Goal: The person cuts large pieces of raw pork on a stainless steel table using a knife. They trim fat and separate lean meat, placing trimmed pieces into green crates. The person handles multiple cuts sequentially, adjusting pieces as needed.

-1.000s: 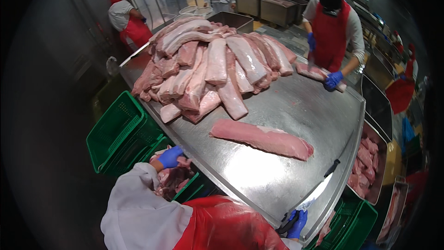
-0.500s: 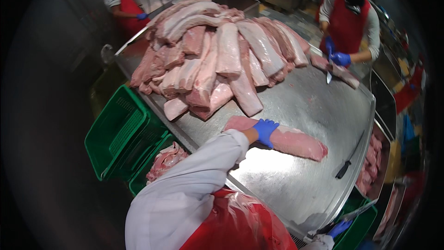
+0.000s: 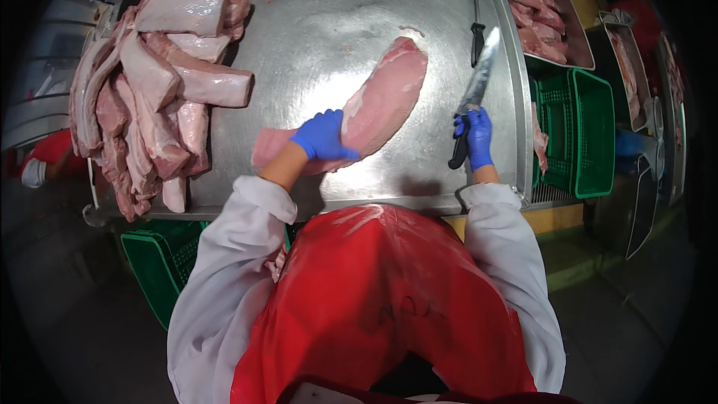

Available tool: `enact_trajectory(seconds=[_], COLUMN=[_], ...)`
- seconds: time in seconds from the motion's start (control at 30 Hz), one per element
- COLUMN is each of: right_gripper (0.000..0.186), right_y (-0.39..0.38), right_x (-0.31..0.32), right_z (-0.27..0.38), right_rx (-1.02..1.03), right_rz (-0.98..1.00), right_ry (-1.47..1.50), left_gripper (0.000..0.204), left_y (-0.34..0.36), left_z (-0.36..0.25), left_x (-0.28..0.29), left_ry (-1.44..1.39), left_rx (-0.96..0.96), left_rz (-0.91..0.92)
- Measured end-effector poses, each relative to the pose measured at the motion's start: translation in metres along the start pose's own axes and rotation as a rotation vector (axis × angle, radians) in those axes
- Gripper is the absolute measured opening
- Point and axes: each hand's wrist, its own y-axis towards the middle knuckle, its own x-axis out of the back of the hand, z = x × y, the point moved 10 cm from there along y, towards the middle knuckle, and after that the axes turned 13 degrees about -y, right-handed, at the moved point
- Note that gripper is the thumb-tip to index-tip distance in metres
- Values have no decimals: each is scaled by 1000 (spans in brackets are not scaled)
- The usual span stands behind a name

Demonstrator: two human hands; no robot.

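Note:
A long, pale pink slab of meat [image 3: 389, 93] lies slantwise on the steel table [image 3: 299, 37]. My left hand [image 3: 325, 135], in a blue glove, grips it across its near part, with the fingers over the top. Off to the right, above the table, my right hand [image 3: 479, 142], also gloved in blue, is closed round the black handle of a knife [image 3: 480, 71]. The blade points away from me and stands apart from the meat. Just beyond that blade, a second knife with a black handle [image 3: 477, 41] rests near the table's right edge.
Many long meat pieces [image 3: 187, 15] are heaped at the table's left. A metal bin of meat [image 3: 535, 15] stands beyond the right edge, with a green crate [image 3: 594, 135] nearer me. Another green crate [image 3: 153, 262] sits below the table's near left edge.
My view has swung round toward the table's right side. My right hand has brought its knife from beside the green crate to above the table. My left hand still holds the meat.

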Motion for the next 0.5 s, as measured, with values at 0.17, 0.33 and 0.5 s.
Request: enact_trajectory(seconds=[0.17, 0.33, 0.5], right_gripper=[20, 18, 19], right_y=[-14, -9, -10], right_x=[-7, -6, -6], right_z=[-2, 1, -2], right_rx=[-35, -154, -146], right_rz=[70, 97, 112], right_ry=[-48, 36, -3], left_gripper=[78, 58, 47], left_y=[129, 243, 241], left_z=[-48, -54, -59], left_x=[74, 54, 66], left_ry=[-139, -113, -145], left_rx=[38, 249, 58], left_rz=[-287, 38, -105])
